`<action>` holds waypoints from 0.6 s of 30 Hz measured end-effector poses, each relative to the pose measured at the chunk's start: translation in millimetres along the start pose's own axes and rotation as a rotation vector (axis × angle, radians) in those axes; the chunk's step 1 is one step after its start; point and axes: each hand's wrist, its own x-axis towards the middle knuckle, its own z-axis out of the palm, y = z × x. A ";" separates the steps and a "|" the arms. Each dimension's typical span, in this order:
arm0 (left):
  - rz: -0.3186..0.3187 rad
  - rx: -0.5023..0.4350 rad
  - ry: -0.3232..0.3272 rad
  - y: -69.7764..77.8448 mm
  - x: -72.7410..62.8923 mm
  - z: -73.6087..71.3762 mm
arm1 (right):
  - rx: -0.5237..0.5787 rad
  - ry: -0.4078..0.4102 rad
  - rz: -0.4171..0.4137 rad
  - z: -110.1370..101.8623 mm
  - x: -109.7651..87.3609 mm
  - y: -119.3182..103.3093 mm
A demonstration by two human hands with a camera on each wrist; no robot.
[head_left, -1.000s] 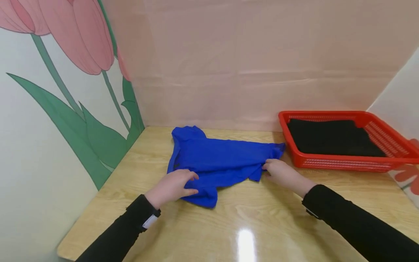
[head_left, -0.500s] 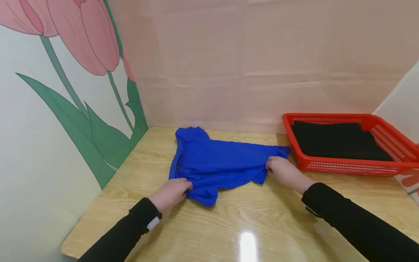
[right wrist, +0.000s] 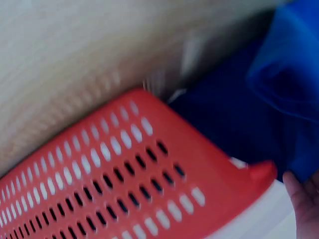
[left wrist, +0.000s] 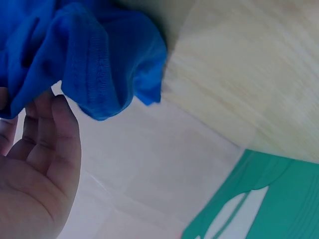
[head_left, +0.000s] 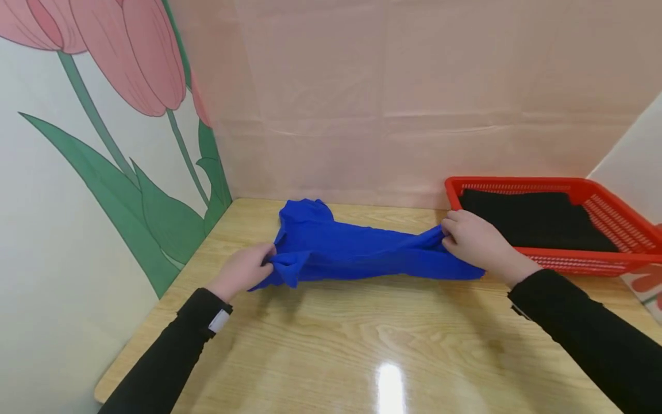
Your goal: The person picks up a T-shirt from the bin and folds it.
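A blue T-shirt (head_left: 357, 241) stretches between my two hands over the wooden table, its near side raised and its far side lying on the wood. My left hand (head_left: 245, 267) pinches its near left part, and a bunched fold hangs beside the fingers. In the left wrist view a stitched hem of the T-shirt (left wrist: 94, 69) droops near the hand (left wrist: 40, 169). At the other end my right hand (head_left: 478, 241) grips the shirt's right edge, close to the basket. Only a few fingers of the right hand (right wrist: 304, 204) show in the right wrist view.
A red plastic basket (head_left: 569, 259) with slotted walls stands at the back right, holding folded black cloth (head_left: 532, 221). A pink-covered wall (head_left: 336, 115) runs along the back of the table (head_left: 331, 339). On the left is a wall with painted tulips (head_left: 139, 57).
Both hands have lifted the near side of the T-shirt and moved it away from me. The left hand, loose above the cloth a second ago, now pinches it; the right hand has moved right.
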 end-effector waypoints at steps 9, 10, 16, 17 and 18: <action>-0.104 -0.068 -0.103 -22.2 3.6 1.8 | 0.029 -0.110 -0.028 -3.4 -7.9 3.4; -0.109 -0.064 -0.130 -24.1 3.3 4.5 | 0.020 -0.115 -0.050 -1.3 -9.1 2.3; -0.105 -0.032 -0.142 -27.0 -0.8 12.2 | -0.006 -0.063 -0.113 -0.3 -18.0 -6.1; -0.089 -0.020 -0.125 -25.5 -1.6 11.6 | 0.002 -0.046 -0.129 -1.6 -20.0 -7.6; -0.071 -0.008 -0.107 -23.7 -2.5 10.8 | 0.009 -0.026 -0.152 -2.9 -22.3 -9.7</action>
